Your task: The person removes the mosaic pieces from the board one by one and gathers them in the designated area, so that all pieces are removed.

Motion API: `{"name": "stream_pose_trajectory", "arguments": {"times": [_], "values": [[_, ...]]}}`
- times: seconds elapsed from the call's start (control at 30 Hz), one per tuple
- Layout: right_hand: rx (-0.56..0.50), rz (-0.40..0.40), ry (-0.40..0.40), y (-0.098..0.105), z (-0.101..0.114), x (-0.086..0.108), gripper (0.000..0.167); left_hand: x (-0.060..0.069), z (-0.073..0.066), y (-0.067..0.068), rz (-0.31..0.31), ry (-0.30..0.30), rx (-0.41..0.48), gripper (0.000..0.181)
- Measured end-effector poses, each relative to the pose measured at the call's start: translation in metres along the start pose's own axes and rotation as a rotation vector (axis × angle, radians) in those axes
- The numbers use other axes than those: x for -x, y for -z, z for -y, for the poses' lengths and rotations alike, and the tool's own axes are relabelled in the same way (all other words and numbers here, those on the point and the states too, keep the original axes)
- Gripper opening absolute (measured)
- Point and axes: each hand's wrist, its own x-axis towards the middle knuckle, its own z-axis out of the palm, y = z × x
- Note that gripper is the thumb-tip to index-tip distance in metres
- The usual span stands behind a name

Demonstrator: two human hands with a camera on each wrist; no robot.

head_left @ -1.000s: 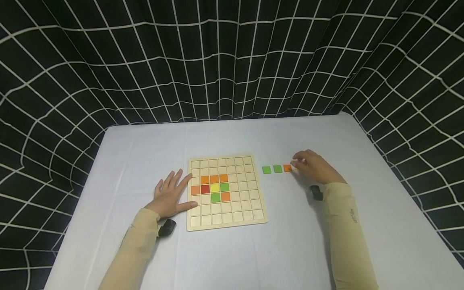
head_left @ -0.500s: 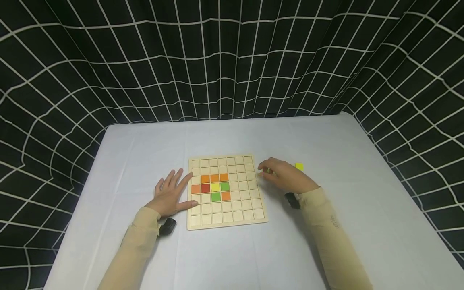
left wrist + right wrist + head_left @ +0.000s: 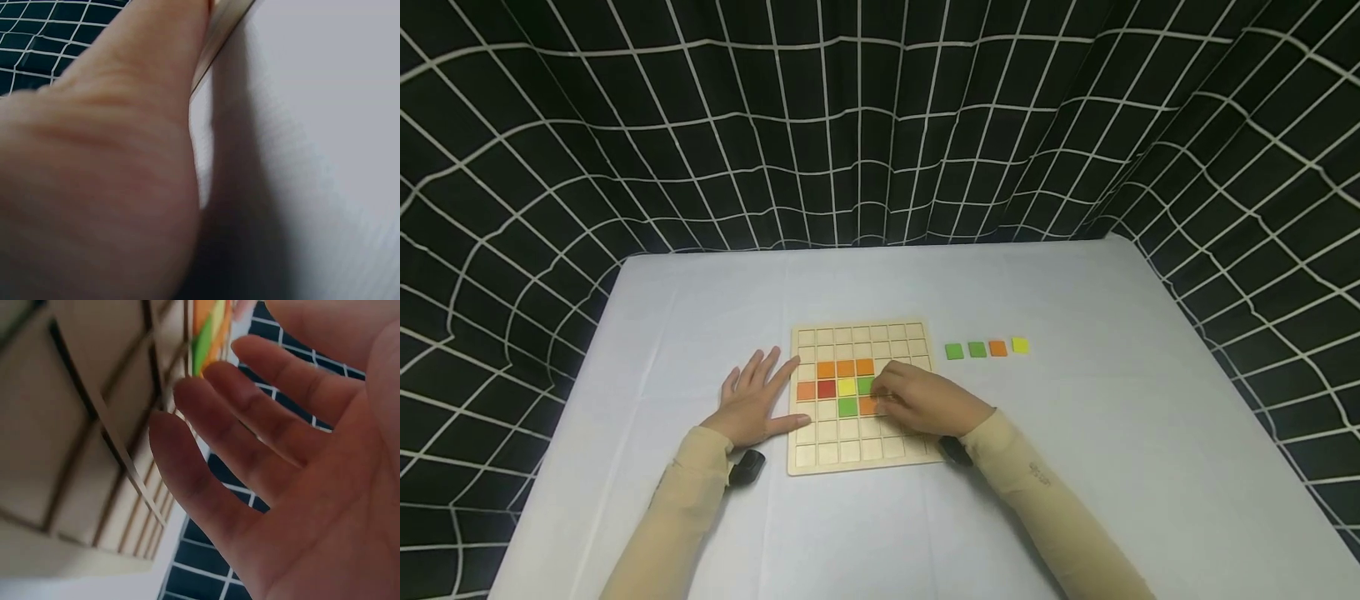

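A square wooden grid board [image 3: 870,452] carries orange, red, yellow and green tiles. The left hand [image 3: 752,408] lies spread at its left side, thumb and a fingertip over the edge; in the left wrist view only part of that hand [image 3: 106,150] and a sliver of board [image 3: 222,37] show. Over the board's middle is the right hand [image 3: 925,400], fingertips beside a green tile [image 3: 865,386] and an orange tile [image 3: 867,406]. Its fingers [image 3: 250,431] are loosely bent in the right wrist view, apart from each other at the tips, with no tile visible between them.
Right of the board, a row of loose tiles lies on the white table [image 3: 1075,300]: green [image 3: 953,352], green [image 3: 977,350], orange [image 3: 997,348] and yellow [image 3: 1019,345]. A black curtain with white grid lines [image 3: 880,125] stands behind and at the sides.
The right hand has moved left from above the loose tiles to the board's middle, uncovering the row. The left hand and the tiles on the board look unchanged.
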Motion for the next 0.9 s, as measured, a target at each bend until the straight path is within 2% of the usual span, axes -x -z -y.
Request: {"name": "stream_pose_trajectory", "arguments": {"times": [0.27, 0.5, 0.9], "values": [[0.099, -0.008, 0.017, -0.011, 0.007, -0.002, 0.025, -0.003, 0.002, -0.004, -0.007, -0.013, 0.004, 0.096], [0.172, -0.031, 0.001, -0.02, 0.013, -0.005, 0.024, -0.002, 0.0, -0.003, -0.004, -0.006, 0.002, 0.096], [0.16, -0.025, -0.032, -0.021, 0.017, -0.006, 0.024, -0.002, -0.001, -0.003, 0.005, 0.004, -0.004, 0.096]]}}
